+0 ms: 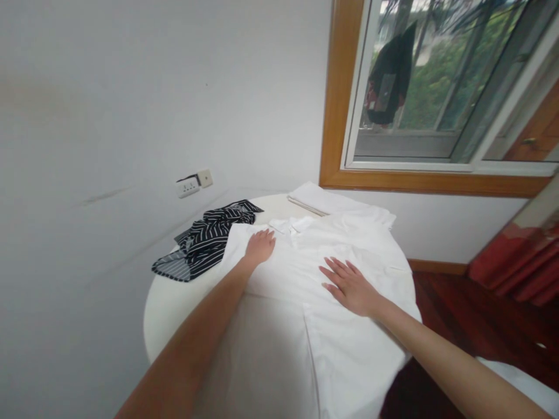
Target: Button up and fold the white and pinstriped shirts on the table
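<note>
A white shirt (pixel 301 326) lies spread flat over a round white table (pixel 166 302), its collar toward the wall. My left hand (pixel 260 245) rests palm down on the shirt's left shoulder near the collar, fingers together and flat. My right hand (pixel 349 285) lies open on the shirt's chest, fingers stretched out and slightly spread. Neither hand holds anything.
A crumpled black-and-white striped garment (pixel 205 240) sits at the table's left back edge. A folded white cloth (pixel 332 203) lies at the back by the wall. A wall socket (pixel 192 183) is on the left, a wood-framed window (pixel 336 116) on the right, and red fabric (pixel 519 262) stands over the dark wooden floor.
</note>
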The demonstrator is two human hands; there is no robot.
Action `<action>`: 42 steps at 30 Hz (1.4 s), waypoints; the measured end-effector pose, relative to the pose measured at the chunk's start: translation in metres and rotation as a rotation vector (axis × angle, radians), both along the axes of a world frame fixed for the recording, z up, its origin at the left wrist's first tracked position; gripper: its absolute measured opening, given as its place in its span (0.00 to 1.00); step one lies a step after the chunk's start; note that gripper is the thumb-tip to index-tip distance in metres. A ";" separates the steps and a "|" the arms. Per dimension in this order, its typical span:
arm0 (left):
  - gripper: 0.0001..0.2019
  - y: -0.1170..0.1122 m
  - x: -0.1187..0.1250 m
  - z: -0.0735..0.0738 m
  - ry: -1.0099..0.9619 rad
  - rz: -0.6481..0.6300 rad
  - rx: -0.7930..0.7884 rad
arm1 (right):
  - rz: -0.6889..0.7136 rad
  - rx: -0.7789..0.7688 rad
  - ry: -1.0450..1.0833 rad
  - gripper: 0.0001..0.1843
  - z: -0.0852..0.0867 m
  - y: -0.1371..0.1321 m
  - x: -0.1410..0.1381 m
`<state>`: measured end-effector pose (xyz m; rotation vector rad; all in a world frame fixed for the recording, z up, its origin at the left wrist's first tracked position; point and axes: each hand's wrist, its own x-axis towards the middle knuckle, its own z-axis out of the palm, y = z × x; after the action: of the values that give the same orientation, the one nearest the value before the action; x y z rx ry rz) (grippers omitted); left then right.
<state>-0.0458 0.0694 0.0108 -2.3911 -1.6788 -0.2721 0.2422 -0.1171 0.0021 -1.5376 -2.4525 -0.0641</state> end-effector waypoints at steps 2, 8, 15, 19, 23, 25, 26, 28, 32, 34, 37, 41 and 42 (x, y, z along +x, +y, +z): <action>0.26 0.007 -0.004 -0.003 -0.014 0.049 -0.087 | -0.001 -0.003 0.001 0.29 0.001 -0.001 0.000; 0.26 0.018 -0.004 0.009 0.015 0.128 -0.061 | 0.001 -0.020 0.005 0.29 0.005 -0.002 0.000; 0.25 -0.032 0.012 0.015 -0.048 -0.057 0.011 | -0.002 -0.019 0.032 0.28 0.003 -0.003 -0.001; 0.26 -0.064 0.009 -0.004 -0.060 -0.025 -0.027 | 0.041 0.006 0.093 0.27 0.004 -0.002 0.002; 0.26 -0.073 0.009 -0.012 -0.098 -0.035 0.000 | 0.036 0.096 0.208 0.24 0.021 0.031 0.026; 0.26 -0.073 0.009 -0.011 -0.112 -0.034 -0.003 | -0.099 0.156 0.181 0.23 0.036 0.063 0.047; 0.26 -0.073 0.010 -0.010 -0.119 -0.033 -0.004 | -0.169 0.182 0.149 0.22 0.044 0.080 0.059; 0.26 -0.073 0.010 -0.009 -0.130 -0.030 -0.001 | -0.304 0.192 0.052 0.23 0.057 0.114 0.084; 0.26 -0.074 0.009 -0.010 -0.142 -0.034 0.015 | -0.482 0.069 -0.080 0.25 0.070 0.163 0.121; 0.26 -0.075 0.009 -0.011 -0.148 -0.035 0.020 | -0.515 -0.033 -0.107 0.23 0.072 0.176 0.132; 0.25 -0.075 0.009 -0.012 -0.156 -0.034 0.028 | -0.557 -0.110 -0.172 0.22 0.070 0.186 0.141; 0.26 -0.076 0.010 -0.011 -0.151 -0.029 0.025 | -0.583 -0.095 -0.235 0.30 0.064 0.188 0.154; 0.26 -0.076 0.010 -0.011 -0.149 -0.027 0.017 | -0.576 -0.094 -0.241 0.32 0.063 0.187 0.159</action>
<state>-0.0355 -0.0068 0.0003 -2.4367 -1.6980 -0.4780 0.4009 0.0698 0.0648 -2.3518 -2.1088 -0.2511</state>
